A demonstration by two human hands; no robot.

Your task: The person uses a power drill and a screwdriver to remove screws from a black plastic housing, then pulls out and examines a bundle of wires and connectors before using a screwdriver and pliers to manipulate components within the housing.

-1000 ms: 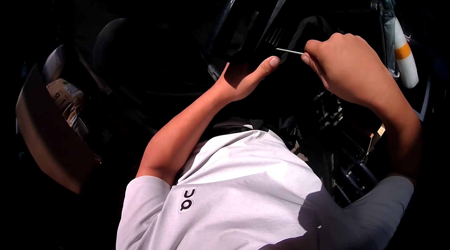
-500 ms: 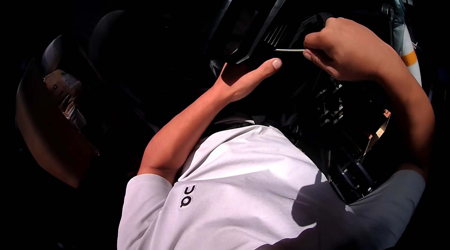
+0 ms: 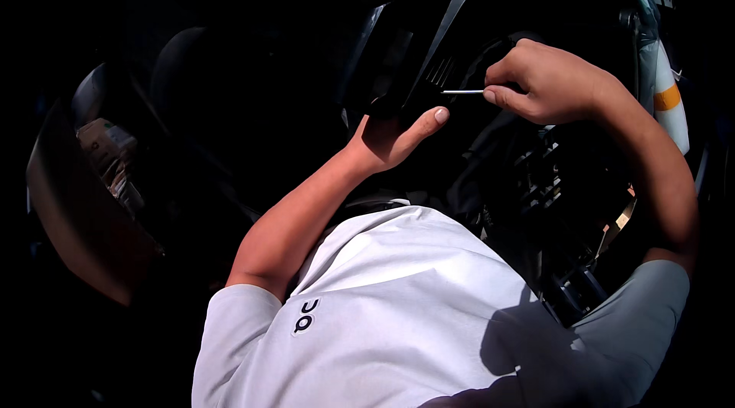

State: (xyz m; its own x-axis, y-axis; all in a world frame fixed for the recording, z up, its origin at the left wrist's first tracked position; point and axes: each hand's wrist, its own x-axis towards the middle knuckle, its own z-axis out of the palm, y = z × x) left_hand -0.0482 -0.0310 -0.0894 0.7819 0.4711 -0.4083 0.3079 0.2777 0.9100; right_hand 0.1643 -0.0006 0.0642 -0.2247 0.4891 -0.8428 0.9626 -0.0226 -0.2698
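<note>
My left hand [image 3: 383, 144] is under the lower end of a black plastic part with slats [image 3: 436, 75] and a pale-lit raised edge. Its thumb sticks out to the right; the fingers are hidden behind the part, which it holds up. My right hand [image 3: 540, 83] is closed in a pinch on a thin silvery metal rod [image 3: 463, 92]. The rod points left, its tip at the lower end of the slats, just above my left thumb. Whether the tip touches the part I cannot tell. Any handle is hidden inside my right fist.
Deep shadow hides most of the surroundings. At the left stands an open brown box [image 3: 92, 232] with crumpled packets [image 3: 115, 155] beside it. A white post with an orange band [image 3: 668, 98] rises at the right. Dark machinery-like shapes [image 3: 574, 289] lie near my right elbow.
Both hands have shifted a little to the left and down, and the black slatted part has moved with them. The rod stays pinched in my right hand.
</note>
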